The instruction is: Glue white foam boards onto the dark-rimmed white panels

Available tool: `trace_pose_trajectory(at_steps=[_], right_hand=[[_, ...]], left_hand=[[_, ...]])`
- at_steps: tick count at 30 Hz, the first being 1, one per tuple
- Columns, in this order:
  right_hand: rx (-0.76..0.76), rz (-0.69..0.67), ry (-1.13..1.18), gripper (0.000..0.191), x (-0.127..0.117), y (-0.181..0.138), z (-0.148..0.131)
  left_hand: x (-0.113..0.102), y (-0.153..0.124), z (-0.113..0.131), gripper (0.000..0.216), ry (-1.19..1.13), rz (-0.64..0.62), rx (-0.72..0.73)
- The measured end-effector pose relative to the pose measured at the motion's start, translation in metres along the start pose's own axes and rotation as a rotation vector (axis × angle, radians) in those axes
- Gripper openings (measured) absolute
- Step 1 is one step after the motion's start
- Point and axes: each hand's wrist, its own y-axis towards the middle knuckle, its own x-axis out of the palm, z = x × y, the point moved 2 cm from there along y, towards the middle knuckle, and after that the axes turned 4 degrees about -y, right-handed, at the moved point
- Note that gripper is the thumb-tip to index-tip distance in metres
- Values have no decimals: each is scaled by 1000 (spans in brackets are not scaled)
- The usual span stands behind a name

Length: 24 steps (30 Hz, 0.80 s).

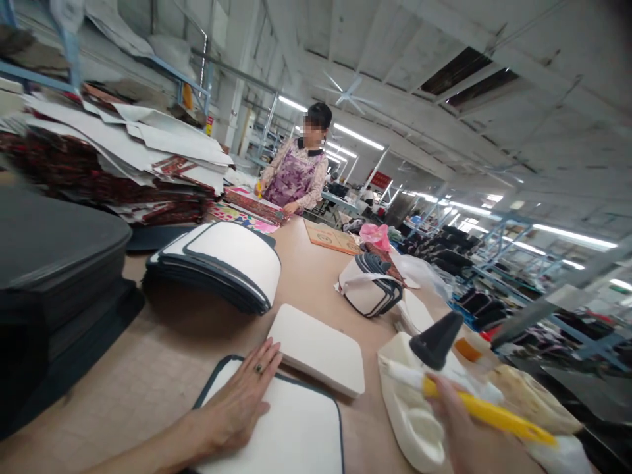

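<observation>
My left hand (pixel 241 403) lies flat, fingers apart, on a white panel with a dark border (pixel 296 431) at the near edge of the table. My right hand (pixel 467 428) at the lower right grips a yellow-handled brush (pixel 486 411) whose white tip points left over a white glue container (pixel 412 411). A black cone-shaped nozzle (pixel 437 339) stands just behind the brush. A white foam pad (pixel 318 349) rests beyond the panel, touching its far edge.
A fanned stack of white dark-edged panels (pixel 222 263) lies mid-table, a bundled stack (pixel 370 286) to the right. Dark foam stacks (pixel 54 276) rise at left, patterned sheets (pixel 113 164) behind. A person in a purple apron (pixel 299 178) works at the table's far end.
</observation>
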Motion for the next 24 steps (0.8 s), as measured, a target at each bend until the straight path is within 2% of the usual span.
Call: trace_pose_trajectory(at_steps=[1,3,7,9,12,14,16,18,21,24], right_hand=[[7,-33,57,39,21,10,-14],[95,-270,348,44,68,29,-44],[27,-412,431,42,145,49,-94],[-11,-463,450,39,170,50,-107],[-42,-516,442,36,190,49,-111],[-41,-529,406,33,192,51,-101],[-17,-503,342,33,182,57,-80],[29,-443,254,34,159,65,-49],[105,-327,118,34,111,76,-3],[144,-267,63,34,80,78,13]], left_hand=[[1,-1,0,86,-4,-9,-6],[2,-1,-1,87,-10,-32,-17],[-1,1,0,88,-35,-91,-52],[-5,3,2,88,-38,-116,-73],[-8,5,3,88,-33,-130,-90],[-8,4,3,89,-32,-129,-94],[-6,3,2,91,-40,-117,-84],[-3,2,0,95,-56,-96,-58],[0,1,-2,100,-76,-60,-22],[1,0,-3,100,-65,-27,-8]])
